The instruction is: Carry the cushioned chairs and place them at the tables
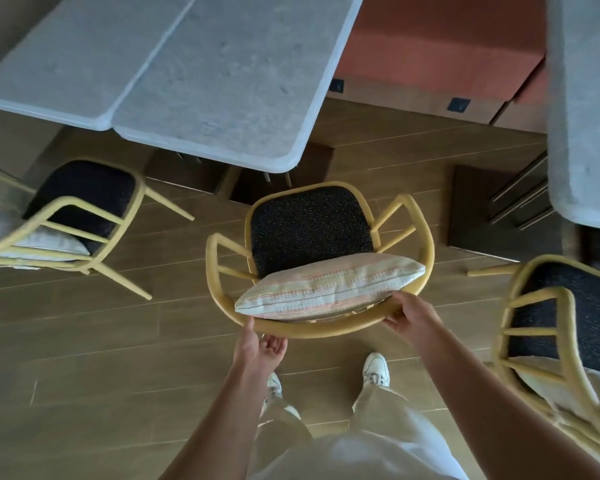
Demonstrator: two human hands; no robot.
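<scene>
Both hands are gripping the yellow armchair's (317,332) curved back rail: left hand (258,344) curling under it, right hand (407,315) clasping it (striped pillow (326,287) lying just beyond the fingers).

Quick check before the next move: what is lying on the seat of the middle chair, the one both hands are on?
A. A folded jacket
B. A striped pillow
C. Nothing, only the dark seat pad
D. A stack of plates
B: a pale striped pillow lies across the rear of the dark seat of the middle chair, against the curved back rail where the left hand and right hand have their grip.
</scene>
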